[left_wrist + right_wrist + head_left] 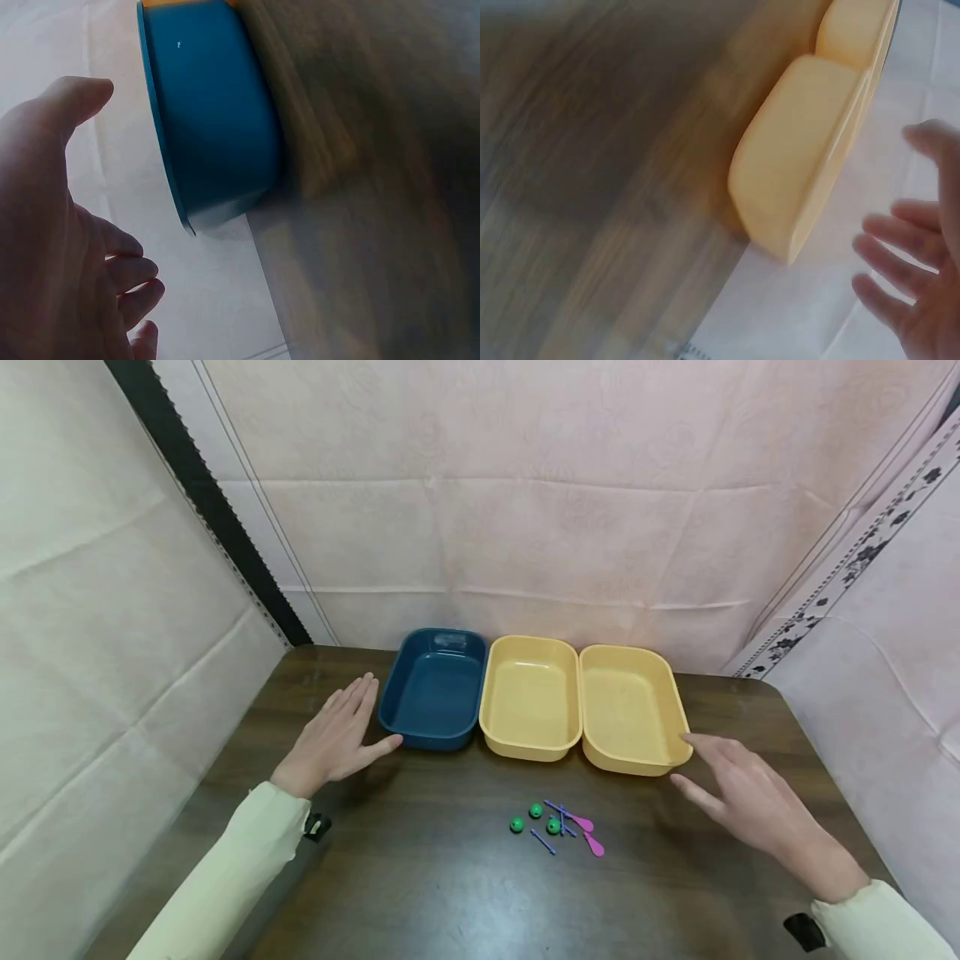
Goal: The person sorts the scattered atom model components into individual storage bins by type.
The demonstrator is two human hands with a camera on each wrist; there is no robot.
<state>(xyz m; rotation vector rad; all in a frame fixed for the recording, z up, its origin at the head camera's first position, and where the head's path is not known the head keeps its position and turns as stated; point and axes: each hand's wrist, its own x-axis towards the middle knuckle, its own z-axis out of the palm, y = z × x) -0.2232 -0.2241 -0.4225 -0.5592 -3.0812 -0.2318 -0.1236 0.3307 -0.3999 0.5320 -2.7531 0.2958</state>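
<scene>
My left hand (335,737) is spread beside the blue tray (435,689), its thumb near the tray's front left corner; the left wrist view shows a gap between them. On the other side my right hand (753,797) is next to the right yellow tray (633,760), index fingertip at its right rim in the head view. Whether it touches cannot be told. Neither hand holds anything. Between the two trays stands another yellow tray (531,706). In front lie several small pieces: green beads (517,825), thin blue-purple sticks (543,841) and pink spoon-shaped pieces (594,845).
The three trays stand in a row at the back of the dark wooden table (420,877). Pale cloth (480,527) hangs behind them, with more cloth at the left and right sides. Each wrist carries a black device.
</scene>
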